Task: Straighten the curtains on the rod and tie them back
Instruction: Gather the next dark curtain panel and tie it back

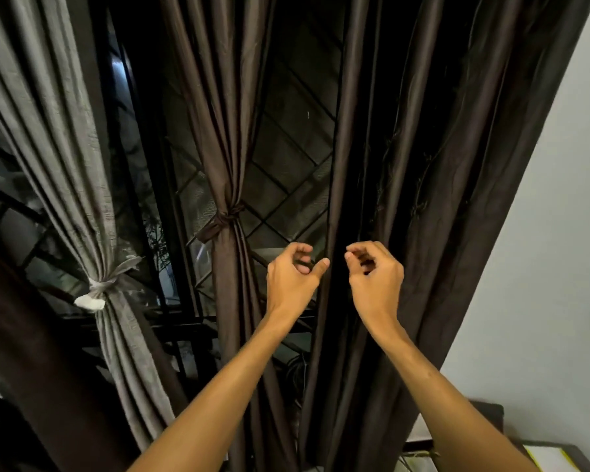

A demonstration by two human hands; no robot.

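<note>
1. Three curtains hung in view: a grey curtain (pixel 48 131), a middle brown curtain (pixel 215 114) and a right brown curtain (pixel 423 165).
2. Two ties were knotted: a grey tie (pixel 108 282) and a brown tie (pixel 223 219).
3. Two hands were raised: a left hand (pixel 292 277) and a right hand (pixel 377 277).
4. One window grille (pixel 286 158) stood behind.
5. One white wall (pixel 542 267) lay to the right.

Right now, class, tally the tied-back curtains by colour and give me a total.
Grey curtain, tied with a pale strip: 1
Brown curtain, tied with a brown strip: 1
Total: 2
</note>
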